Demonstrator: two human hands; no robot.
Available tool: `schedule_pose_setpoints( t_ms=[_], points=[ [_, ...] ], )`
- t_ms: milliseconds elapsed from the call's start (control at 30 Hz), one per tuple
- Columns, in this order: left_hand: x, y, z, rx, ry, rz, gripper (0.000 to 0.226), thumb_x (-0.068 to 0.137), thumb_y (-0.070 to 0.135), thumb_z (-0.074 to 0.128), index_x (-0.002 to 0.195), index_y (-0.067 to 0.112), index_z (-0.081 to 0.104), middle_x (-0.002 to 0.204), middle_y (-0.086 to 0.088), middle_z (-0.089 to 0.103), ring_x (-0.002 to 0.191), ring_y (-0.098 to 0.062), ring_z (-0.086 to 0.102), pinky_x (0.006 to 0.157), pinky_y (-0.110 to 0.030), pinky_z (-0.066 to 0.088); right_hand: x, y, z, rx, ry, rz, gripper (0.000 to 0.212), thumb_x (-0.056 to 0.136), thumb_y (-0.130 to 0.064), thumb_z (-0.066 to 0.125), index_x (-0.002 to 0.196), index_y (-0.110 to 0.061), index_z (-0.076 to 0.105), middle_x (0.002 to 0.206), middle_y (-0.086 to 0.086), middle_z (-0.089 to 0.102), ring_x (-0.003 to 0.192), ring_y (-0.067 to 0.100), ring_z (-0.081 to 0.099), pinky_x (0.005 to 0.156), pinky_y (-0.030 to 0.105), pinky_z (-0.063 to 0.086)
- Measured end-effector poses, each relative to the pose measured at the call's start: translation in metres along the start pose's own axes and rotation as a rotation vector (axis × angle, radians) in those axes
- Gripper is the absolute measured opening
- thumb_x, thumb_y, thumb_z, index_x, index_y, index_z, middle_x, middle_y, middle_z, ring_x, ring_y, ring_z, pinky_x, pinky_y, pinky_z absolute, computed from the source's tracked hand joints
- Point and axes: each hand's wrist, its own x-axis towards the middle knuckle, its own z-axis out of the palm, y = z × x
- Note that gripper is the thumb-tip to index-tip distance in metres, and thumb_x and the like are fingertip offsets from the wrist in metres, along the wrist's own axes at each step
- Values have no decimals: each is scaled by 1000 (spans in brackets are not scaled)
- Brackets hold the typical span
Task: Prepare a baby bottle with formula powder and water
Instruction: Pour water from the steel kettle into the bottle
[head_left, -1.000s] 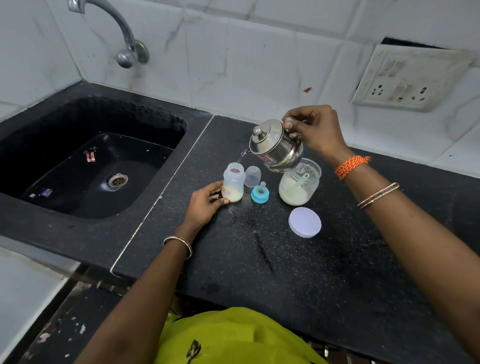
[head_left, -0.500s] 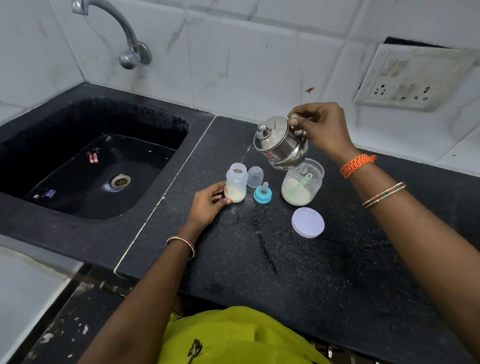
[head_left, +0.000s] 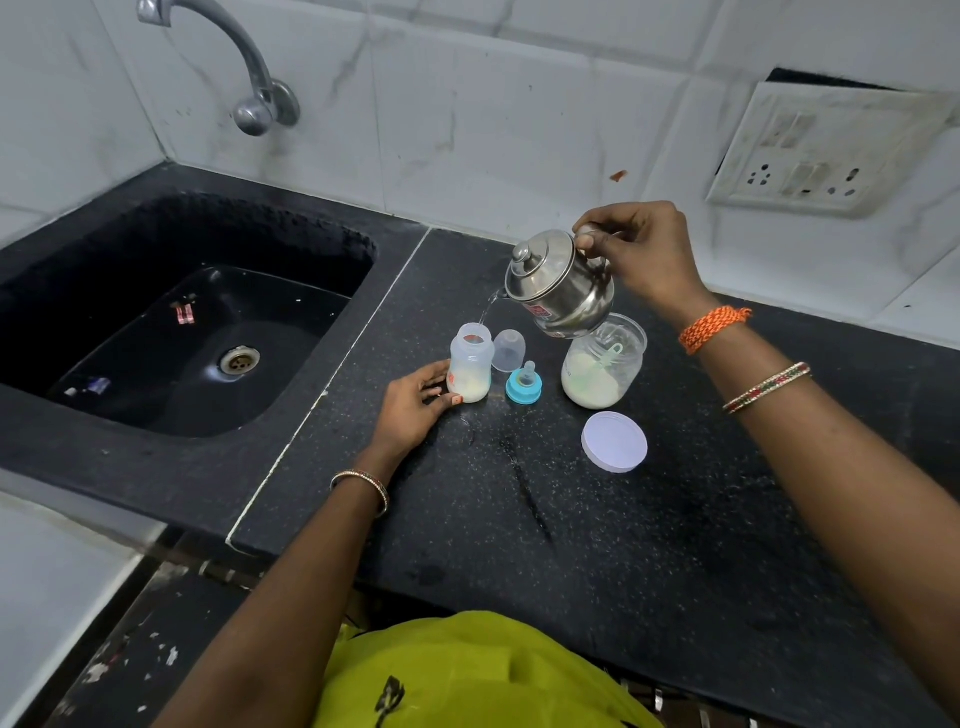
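A small clear baby bottle (head_left: 470, 364) with pale powder at its bottom stands open on the black counter (head_left: 597, 519). My left hand (head_left: 415, 408) steadies its base with the fingers. My right hand (head_left: 641, 257) grips the handle of a steel kettle (head_left: 558, 283), tilted left, and a thin stream of water falls from its spout into the bottle. The bottle's clear cap (head_left: 509, 351) and blue teat ring (head_left: 524, 385) sit just right of the bottle. An open jar of formula powder (head_left: 602, 366) with a green scoop inside stands under the kettle.
The jar's white lid (head_left: 614, 441) lies flat on the counter in front of the jar. A black sink (head_left: 171, 332) with a drain lies to the left, a tap (head_left: 249, 73) above it. A socket panel (head_left: 826, 150) is on the tiled wall.
The kettle stays tilted over the bottle and keeps pouring. Both hands hold their places; only the view has shifted slightly.
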Motion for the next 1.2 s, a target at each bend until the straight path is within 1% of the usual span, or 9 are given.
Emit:
schedule_pose_setpoints(
  t_ms=[100,233,367,500,767,867,933,1067,1200],
  points=[
    [0,0,0,-1,-1,-4,55,76,1,72,128,5,53,122,-9,62,110,-15,59,95,-22,45,0,1,1,-5,0,-2,14,82,-9,70,94,-15,74,84,0,72,78,12,69,84,41,58],
    [0,0,0,-5,-6,2,54,76,0,71,127,7,54,119,-6,63,109,-14,60,97,-23,46,1,3,2,-13,-4,-2,14,81,-11,71,93,-15,75,83,0,73,78,12,69,84,42,57],
    [1,0,1,2,-7,10,53,77,-1,71,126,6,55,119,-7,63,108,-13,59,88,-6,44,2,6,2,-24,-6,-1,14,80,-14,71,93,-17,76,84,0,73,81,14,70,83,45,57],
    [0,1,1,7,1,6,54,76,0,71,127,5,54,118,-4,62,108,-12,59,85,-3,43,2,6,2,-26,6,2,14,80,-15,72,93,-19,76,83,-3,73,83,15,70,83,45,57],
    [0,0,1,5,1,2,54,76,1,71,127,6,54,120,-6,62,108,-12,59,91,-12,44,3,3,1,-33,24,-8,13,80,-16,71,91,-19,76,81,-4,72,82,16,70,82,46,57],
    [0,0,1,7,1,5,53,76,1,72,126,7,54,120,-8,63,109,-13,60,95,-20,45,3,2,1,-29,22,-12,14,81,-14,71,92,-20,75,81,-3,72,81,15,70,82,45,57],
    [0,-1,1,13,1,3,53,76,1,72,126,7,55,121,-9,63,109,-14,60,93,-17,45,3,2,1,-33,23,-17,14,81,-14,71,94,-18,75,83,-2,72,82,16,70,83,44,57],
    [1,0,1,21,9,2,54,76,1,72,127,5,54,121,-9,63,107,-12,59,85,-2,42,4,1,0,-33,25,-21,14,81,-14,71,94,-16,75,85,-1,73,85,17,70,83,45,57],
    [1,0,1,13,11,4,54,76,0,71,127,4,53,120,-10,63,106,-12,59,84,-2,42,5,1,1,-46,24,-30,14,82,-14,71,95,-15,76,86,-1,73,84,16,70,83,45,57]
  ],
)
